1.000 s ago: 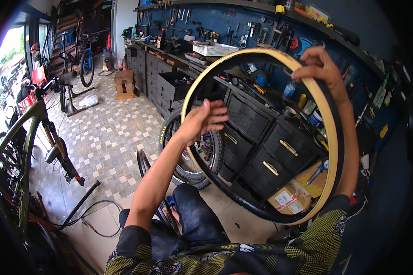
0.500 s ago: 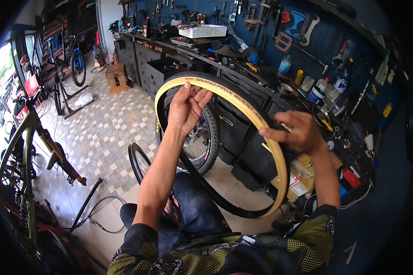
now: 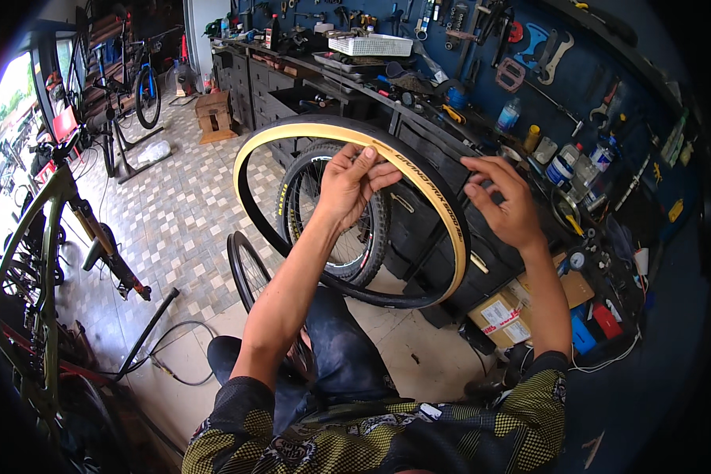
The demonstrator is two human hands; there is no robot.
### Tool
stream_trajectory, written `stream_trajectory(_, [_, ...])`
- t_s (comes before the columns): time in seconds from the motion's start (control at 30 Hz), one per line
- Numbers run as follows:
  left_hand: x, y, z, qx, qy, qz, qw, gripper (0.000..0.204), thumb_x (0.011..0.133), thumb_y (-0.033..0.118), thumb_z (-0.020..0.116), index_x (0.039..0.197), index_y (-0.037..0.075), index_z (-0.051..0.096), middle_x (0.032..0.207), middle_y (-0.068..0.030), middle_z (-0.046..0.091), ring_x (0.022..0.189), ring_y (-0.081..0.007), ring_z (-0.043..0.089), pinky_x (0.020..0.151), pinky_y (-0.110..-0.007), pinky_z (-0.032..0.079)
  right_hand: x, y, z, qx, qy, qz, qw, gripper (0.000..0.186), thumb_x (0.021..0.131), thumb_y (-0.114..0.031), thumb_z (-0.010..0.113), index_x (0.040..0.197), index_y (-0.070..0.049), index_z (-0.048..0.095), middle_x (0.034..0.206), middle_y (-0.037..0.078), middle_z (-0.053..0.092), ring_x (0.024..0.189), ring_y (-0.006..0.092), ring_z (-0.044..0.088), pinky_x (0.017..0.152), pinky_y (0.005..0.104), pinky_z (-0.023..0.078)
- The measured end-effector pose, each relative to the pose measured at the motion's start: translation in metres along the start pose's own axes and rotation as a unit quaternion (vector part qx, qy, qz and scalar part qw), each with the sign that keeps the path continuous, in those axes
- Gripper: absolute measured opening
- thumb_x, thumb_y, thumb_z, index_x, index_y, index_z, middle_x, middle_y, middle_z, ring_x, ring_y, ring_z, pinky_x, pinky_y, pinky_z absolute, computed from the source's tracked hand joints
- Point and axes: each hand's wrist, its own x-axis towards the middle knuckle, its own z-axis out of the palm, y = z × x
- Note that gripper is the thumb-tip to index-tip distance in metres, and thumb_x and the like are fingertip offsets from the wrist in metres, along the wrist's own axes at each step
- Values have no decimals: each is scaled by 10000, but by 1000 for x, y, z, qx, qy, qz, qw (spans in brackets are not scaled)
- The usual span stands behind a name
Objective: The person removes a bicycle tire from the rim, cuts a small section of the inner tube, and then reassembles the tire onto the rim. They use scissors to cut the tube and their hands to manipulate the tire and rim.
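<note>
A bicycle tyre with black tread and tan sidewalls point(image 3: 449, 212) hangs tilted in front of me, with no wheel inside it. My left hand point(image 3: 352, 188) pinches its upper edge, thumb on the tan sidewall and fingers reaching inside the ring. To the right of the tyre, my right hand point(image 3: 504, 204) is raised and holds nothing. Its fingers are curved and apart, a little away from the tread. Close by my legs leans a narrow wheel point(image 3: 238, 272), partly hidden by my left forearm. Behind the tyre stands a wheel with a knobbly tyre point(image 3: 381, 229).
A long dark workbench point(image 3: 347, 83) carries a white basket point(image 3: 371, 45), tools and bottles. Dark drawers front it. Cardboard boxes point(image 3: 498, 316) lie at the right. An olive bike frame point(image 3: 47, 229) stands left, near a black hose point(image 3: 146, 336). Further back is a wooden stool point(image 3: 215, 118).
My right hand has let go of the tyre and opened beside it. The tyre has turned in my left hand, its lower part swinging up and left. The view has shifted slightly.
</note>
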Motion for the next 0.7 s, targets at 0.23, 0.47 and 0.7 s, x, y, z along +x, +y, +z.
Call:
stream_trajectory(0.23, [-2, -8, 4, 1, 21, -17, 1000, 316, 1095, 145, 605, 1335, -51, 545, 1248, -248, 699, 1079, -327, 761, 918, -415, 669, 40, 8, 65, -30, -31, -11, 999, 422, 1016, -280, 748, 1300, 26, 687, 1070, 136, 753, 1006, 230, 718, 910, 366, 546])
stream_trajectory(0.47, [-29, 15, -45, -37, 21, -8, 999, 453, 1065, 202, 659, 1443, -6, 521, 1443, -245, 590, 1319, -365, 641, 1037, -463, 610, 25, 18, 75, 87, 22, 72, 993, 305, 1002, -195, 758, 1207, 25, 708, 1009, 70, 768, 936, 106, 676, 844, 289, 541])
stream_trajectory(0.7, [-52, 20, -131, -188, 139, 90, 968, 415, 1061, 225, 620, 1383, -35, 593, 1491, -247, 589, 1368, -394, 600, 1171, -502, 503, -50, 55, 41, 89, 4, 137, 987, 370, 1037, -256, 727, 1248, 43, 676, 1038, 60, 729, 959, 134, 661, 880, 273, 519])
